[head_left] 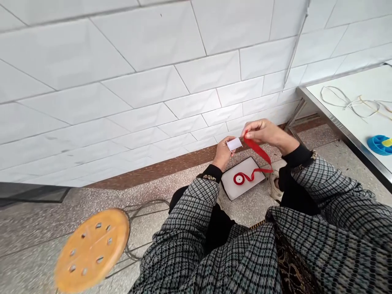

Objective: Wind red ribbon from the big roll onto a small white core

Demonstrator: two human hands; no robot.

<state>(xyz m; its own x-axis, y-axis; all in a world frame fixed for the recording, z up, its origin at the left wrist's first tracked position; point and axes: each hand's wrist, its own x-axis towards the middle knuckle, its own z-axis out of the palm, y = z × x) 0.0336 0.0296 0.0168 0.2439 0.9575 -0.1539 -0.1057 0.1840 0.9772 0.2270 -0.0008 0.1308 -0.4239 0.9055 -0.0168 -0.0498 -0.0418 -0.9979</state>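
My left hand (224,152) holds a small white card (234,143) by its edge, out in front of my knees. My right hand (266,132) pinches the end of a red ribbon (259,152) right beside that card. The ribbon hangs down in a loose curve to a red ribbon roll (239,179). The roll lies on a white sheet (256,178) on the speckled floor between my feet. Both sleeves are grey checked with dark cuffs.
A round orange stool (92,249) with holes stands at the lower left, wire beneath it. A white tiled wall (137,81) faces me. At the right a metal-edged white table (361,102) carries thin cords (352,102) and a blue round object (379,144).
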